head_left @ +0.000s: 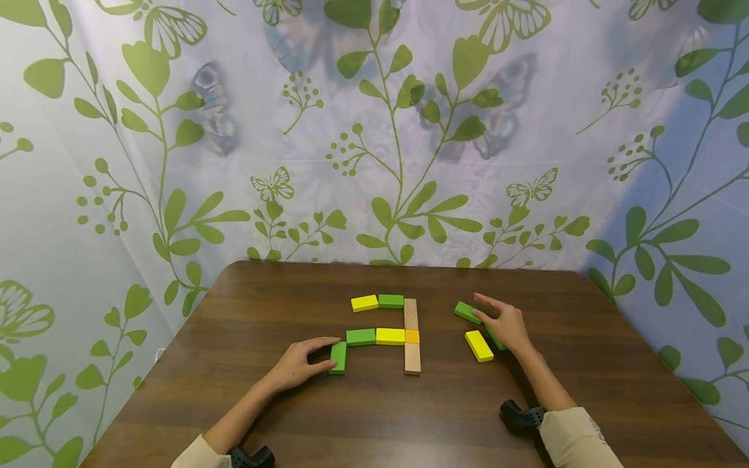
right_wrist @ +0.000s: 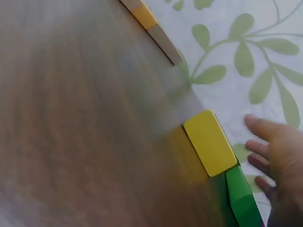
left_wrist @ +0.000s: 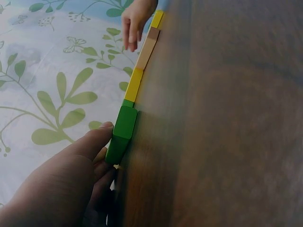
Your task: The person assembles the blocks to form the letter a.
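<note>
On the brown table, my left hand [head_left: 295, 364] has its thumb and index finger at a green block [head_left: 338, 357]; in the left wrist view the fingers meet that green block [left_wrist: 124, 125]. Beside it runs a row of a green block [head_left: 361, 337] and a yellow block [head_left: 390, 337], reaching an orange block [head_left: 412, 337] between two plain wooden blocks [head_left: 411, 315]. My right hand [head_left: 506, 325] hovers with fingers spread over loose blocks: a green block [head_left: 467, 312] near the thumb, another green block [head_left: 496, 338] partly hidden beneath, and a yellow block [head_left: 480, 346].
A second yellow block [head_left: 365, 303] and a green block [head_left: 391, 301] form a short row farther back, joining the upper wooden block. Behind the table [head_left: 363, 416] hangs a leaf-and-butterfly patterned curtain [head_left: 386, 130]. Each wrist wears a black device [head_left: 521, 417].
</note>
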`<action>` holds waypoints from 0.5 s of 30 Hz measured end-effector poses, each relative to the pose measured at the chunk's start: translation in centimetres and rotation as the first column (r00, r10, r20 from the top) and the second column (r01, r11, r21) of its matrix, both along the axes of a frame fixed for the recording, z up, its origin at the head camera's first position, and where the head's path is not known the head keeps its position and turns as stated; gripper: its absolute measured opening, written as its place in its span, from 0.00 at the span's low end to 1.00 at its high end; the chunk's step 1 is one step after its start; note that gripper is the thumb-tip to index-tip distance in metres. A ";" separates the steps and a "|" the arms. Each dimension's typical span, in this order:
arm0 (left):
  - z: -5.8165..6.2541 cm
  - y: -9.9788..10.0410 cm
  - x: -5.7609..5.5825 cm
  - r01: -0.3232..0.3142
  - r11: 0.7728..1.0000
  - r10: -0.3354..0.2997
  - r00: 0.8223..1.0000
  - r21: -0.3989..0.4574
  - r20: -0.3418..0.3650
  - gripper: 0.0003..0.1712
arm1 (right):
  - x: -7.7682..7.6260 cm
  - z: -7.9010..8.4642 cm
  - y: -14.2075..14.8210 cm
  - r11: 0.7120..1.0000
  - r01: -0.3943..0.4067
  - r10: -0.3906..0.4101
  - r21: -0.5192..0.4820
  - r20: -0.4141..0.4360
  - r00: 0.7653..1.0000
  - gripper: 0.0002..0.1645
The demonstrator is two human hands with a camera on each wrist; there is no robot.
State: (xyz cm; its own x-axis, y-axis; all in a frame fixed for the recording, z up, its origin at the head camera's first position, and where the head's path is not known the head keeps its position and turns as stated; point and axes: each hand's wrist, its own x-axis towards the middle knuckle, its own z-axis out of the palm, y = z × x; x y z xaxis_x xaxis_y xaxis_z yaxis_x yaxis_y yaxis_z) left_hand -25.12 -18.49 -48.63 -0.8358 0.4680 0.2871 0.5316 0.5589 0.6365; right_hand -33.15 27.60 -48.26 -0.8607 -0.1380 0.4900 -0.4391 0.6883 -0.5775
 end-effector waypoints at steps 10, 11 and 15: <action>0.1 0.0 0.0 0.008 1.000 -0.008 1.000 -0.006 -0.005 0.28 | -0.4 -0.9 0.7 0.987 0.018 -0.040 0.163 0.134 0.990 0.28; 0.1 -0.1 0.0 0.007 1.000 -0.007 1.000 -0.007 -0.005 0.28 | -0.4 -0.9 0.7 0.986 0.022 -0.043 0.163 0.127 0.991 0.27; 0.1 -0.1 0.0 0.005 1.000 -0.005 1.000 -0.007 -0.003 0.28 | -0.2 -0.5 0.4 0.988 0.029 -0.040 0.153 0.067 0.997 0.24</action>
State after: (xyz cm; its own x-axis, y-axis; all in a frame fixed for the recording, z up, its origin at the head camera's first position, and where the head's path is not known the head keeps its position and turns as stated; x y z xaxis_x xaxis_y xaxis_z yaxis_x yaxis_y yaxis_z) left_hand -25.08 -18.56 -48.52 -0.8326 0.4741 0.2864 0.5363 0.5609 0.6306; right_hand -33.39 28.01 -48.80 -0.8974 -0.1757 0.4048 -0.3761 0.7843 -0.4934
